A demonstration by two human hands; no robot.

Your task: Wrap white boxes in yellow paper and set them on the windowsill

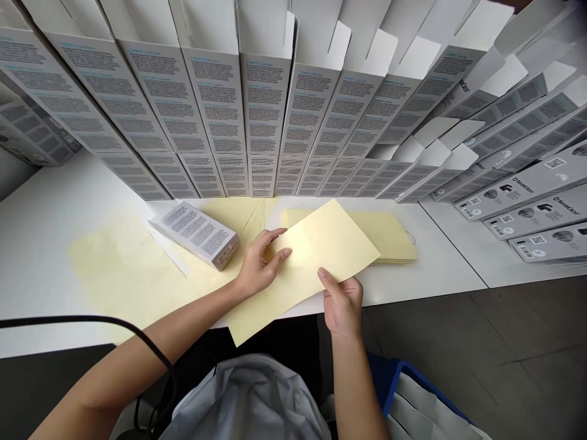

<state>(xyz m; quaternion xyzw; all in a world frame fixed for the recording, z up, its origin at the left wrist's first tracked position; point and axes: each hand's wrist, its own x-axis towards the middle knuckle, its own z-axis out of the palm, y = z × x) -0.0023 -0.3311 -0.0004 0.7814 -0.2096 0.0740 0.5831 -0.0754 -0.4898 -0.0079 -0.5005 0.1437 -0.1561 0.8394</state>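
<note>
A pale yellow paper sheet (316, 244) is tilted above the front edge of the table, between my two hands. My left hand (259, 266) grips its left long edge, thumb lying on top and some fingers hidden beneath. At the near right edge, my right hand (343, 302) pinches the sheet, thumb on its face and the other fingers curled under. Behind the sheet lies a stack of similar yellow sheets (392, 238), partly covered by it. A small printed box (199, 232) rests on its side just left of my left hand.
Tall printed cartons (266, 116) with raised flaps line the back of the white table (440, 269). More boxes (536, 189) stand at the right. Loose yellow paper (123, 263) covers part of the left side. A black cable (92, 319) arches over my left arm.
</note>
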